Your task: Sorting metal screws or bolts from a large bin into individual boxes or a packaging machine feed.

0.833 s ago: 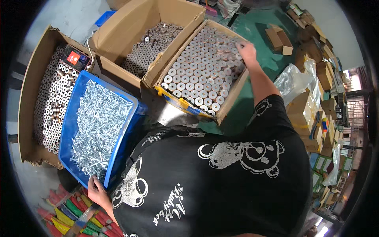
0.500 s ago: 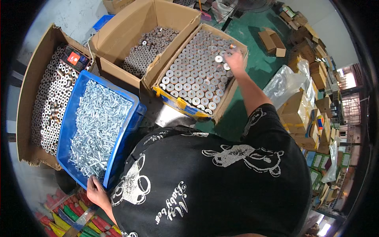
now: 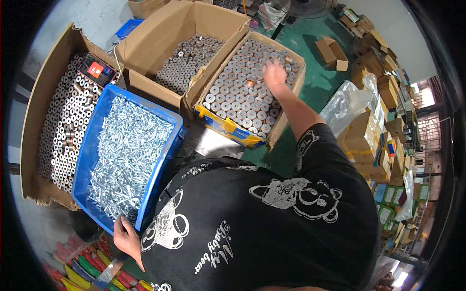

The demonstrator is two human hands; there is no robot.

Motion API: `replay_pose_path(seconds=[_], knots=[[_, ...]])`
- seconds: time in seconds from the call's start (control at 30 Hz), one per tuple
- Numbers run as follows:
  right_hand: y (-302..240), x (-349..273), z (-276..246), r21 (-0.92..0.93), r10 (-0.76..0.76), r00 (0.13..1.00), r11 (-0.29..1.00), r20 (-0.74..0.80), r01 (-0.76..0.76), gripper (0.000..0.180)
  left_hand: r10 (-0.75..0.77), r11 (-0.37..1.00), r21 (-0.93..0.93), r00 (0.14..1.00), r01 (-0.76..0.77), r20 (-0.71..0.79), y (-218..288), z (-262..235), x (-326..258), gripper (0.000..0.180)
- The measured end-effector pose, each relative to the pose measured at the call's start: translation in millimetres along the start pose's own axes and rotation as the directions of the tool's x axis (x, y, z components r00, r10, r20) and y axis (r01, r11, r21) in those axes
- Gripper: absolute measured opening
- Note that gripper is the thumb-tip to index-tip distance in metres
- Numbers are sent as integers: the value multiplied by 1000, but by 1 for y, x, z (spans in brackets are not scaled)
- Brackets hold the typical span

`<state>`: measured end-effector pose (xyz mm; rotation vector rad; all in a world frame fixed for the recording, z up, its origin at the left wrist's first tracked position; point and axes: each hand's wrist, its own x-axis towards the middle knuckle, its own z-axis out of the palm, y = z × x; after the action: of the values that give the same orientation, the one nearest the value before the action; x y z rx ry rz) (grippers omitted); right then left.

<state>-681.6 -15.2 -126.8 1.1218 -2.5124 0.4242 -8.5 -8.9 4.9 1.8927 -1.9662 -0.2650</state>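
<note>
Spools (image 3: 240, 98) in the head view fill the right carton (image 3: 283, 121), under the right hand (image 3: 274, 72); more lie in the middle carton (image 3: 150, 87) and left carton (image 3: 40, 111). The left hand (image 3: 127, 239) touches a tub (image 3: 155, 174) of pins (image 3: 131, 150). Whether either hand's fingers clamp, I cannot tell.

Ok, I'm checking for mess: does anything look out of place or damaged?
A copper-coloured cylinder lies askew atop upright ones in the yellow-taped cardboard box. A black box with a red-orange label rests among white-ended cylinders in the brown cardboard carton, whose near edge looks ragged.
</note>
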Motion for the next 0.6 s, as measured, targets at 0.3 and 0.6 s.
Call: replay_pose_path(seconds=[0.3, 0.6], knots=[[-18, 37, -22, -14, 92, 996, 996, -8, -92, 25, -43, 998, -40, 999, 43, 4, 14, -4, 5, 21], [-166, 179, 28, 436, -416, 907, 829, 61, 351, 29, -7, 1000, -8, 999, 7, -36, 23, -8, 9, 16]])
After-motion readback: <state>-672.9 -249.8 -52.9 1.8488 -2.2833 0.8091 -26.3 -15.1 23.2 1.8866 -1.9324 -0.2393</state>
